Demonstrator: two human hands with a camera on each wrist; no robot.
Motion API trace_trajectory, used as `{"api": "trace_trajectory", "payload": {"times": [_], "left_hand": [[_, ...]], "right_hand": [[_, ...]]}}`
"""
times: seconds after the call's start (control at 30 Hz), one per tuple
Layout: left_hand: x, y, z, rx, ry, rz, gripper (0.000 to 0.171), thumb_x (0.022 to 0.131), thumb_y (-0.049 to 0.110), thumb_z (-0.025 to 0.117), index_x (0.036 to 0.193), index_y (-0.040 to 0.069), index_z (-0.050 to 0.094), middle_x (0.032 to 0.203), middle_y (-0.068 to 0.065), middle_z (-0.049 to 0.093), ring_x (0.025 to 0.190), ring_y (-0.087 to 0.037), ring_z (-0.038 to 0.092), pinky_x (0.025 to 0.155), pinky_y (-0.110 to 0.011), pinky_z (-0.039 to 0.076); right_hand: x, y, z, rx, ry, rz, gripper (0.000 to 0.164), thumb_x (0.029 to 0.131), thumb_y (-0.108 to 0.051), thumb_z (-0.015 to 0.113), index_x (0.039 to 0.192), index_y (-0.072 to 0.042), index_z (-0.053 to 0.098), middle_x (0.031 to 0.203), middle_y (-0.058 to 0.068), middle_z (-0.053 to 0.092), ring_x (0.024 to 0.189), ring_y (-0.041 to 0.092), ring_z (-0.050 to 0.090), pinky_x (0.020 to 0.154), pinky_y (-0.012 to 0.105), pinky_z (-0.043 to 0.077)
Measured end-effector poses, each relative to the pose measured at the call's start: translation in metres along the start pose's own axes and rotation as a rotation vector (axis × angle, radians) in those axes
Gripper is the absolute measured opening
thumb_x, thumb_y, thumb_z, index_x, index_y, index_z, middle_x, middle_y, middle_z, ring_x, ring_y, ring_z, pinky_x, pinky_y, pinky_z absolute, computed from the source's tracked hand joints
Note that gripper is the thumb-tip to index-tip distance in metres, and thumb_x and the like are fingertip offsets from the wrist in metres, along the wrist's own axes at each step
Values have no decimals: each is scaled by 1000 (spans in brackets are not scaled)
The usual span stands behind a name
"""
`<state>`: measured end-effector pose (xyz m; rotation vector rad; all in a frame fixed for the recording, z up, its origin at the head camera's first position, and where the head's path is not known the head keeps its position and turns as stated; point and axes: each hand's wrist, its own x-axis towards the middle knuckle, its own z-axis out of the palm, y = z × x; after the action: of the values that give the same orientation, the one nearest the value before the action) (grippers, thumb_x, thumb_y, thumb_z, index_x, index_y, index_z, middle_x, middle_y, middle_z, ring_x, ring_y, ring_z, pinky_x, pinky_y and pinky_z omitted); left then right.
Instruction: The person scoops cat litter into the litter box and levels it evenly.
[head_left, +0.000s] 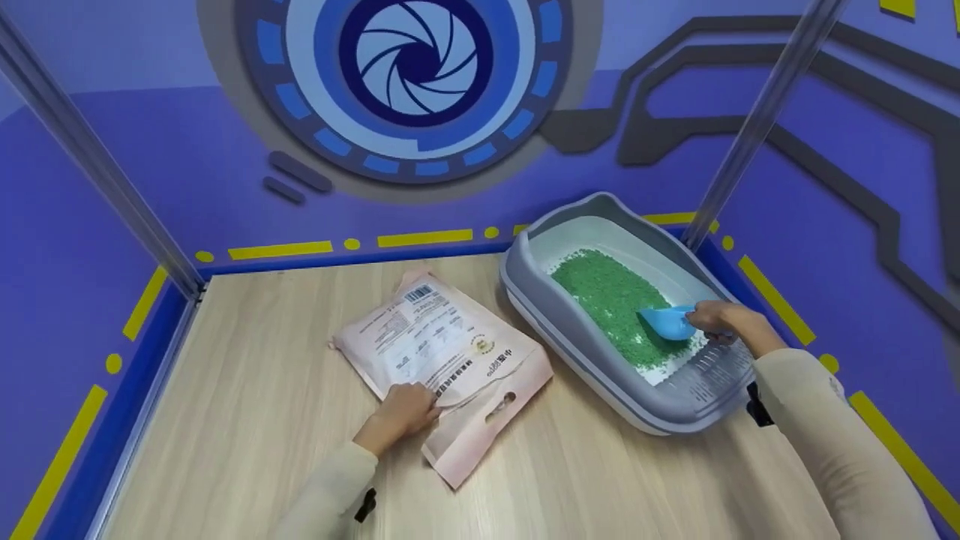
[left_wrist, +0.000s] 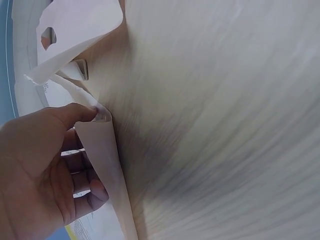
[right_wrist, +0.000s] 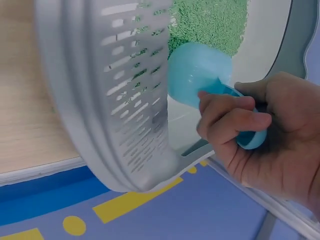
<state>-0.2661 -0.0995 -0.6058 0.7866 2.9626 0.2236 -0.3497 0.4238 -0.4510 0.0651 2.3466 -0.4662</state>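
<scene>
A grey and white litter box (head_left: 555,341) stands at the right, with green pellet litter (head_left: 607,292) spread over its white floor. My right hand (head_left: 724,321) grips the handle of a blue scoop (right_wrist: 197,72), its fingers curled round it. The scoop's bowl is over the litter, close to the slotted grey end (right_wrist: 135,90) of the box; whether it holds pellets is hidden. Left of the box lies a pink litter bag (head_left: 450,341), flat, printed side up. My left hand (left_wrist: 42,165) pinches the bag's edge near its opening, thumb on the outside and fingers bent beneath.
The bag's top strip with an oval handle hole (head_left: 501,406) points toward the front right. Blue and purple panels (head_left: 150,187) wall the wooden table (head_left: 247,360) at the back and sides. A metal post (head_left: 757,127) rises behind the box.
</scene>
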Motion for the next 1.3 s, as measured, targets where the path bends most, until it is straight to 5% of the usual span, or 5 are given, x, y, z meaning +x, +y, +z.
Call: {"api": "trace_trajectory", "payload": {"times": [0.23, 0.6, 0.9, 1.0, 1.3], "left_hand": [[4, -4, -4, -5, -11, -2, 32, 93, 23, 66, 69, 3, 62, 67, -15, 62, 60, -32, 59, 63, -47, 52], [2, -2, 0, 1, 26, 1, 33, 93, 23, 66, 66, 5, 61, 67, -14, 63, 61, -32, 61, 62, -46, 52], [0, 1, -1, -19, 26, -5, 32, 92, 19, 66, 64, 6, 58, 64, -12, 61, 57, -29, 55, 60, -45, 50], [0, 0, -1, -12, 23, -9, 33, 92, 20, 66, 64, 6, 58, 64, -12, 60, 56, -28, 53, 60, -45, 50], [-1, 0, 1, -22, 8, 6, 33, 93, 21, 65, 65, 6, 58, 66, -13, 61, 59, -29, 56, 61, -45, 50]], "right_hand": [[-17, -14, -11, 19, -67, 16, 36, 108, -23, 26, 115, 12, 34, 59, -6, 35, 49, 4, 30, 50, 19, 30], [-30, -27, -12, -170, -227, 73, 46, 110, -38, 29, 69, -21, 41, 57, -10, 33, 49, 2, 25, 49, 18, 27], [-21, -28, -14, -60, -25, 5, 41, 111, -24, 29, 98, 6, 54, 59, -8, 33, 50, 3, 28, 50, 19, 29], [-7, -28, -9, -33, 48, 0, 39, 112, -22, 26, 89, 1, 48, 58, -8, 32, 49, 3, 29, 49, 19, 31], [3, -30, 6, -26, -135, 15, 42, 112, -34, 29, 97, -1, 50, 58, -7, 35, 49, 4, 30, 50, 20, 34]]}}
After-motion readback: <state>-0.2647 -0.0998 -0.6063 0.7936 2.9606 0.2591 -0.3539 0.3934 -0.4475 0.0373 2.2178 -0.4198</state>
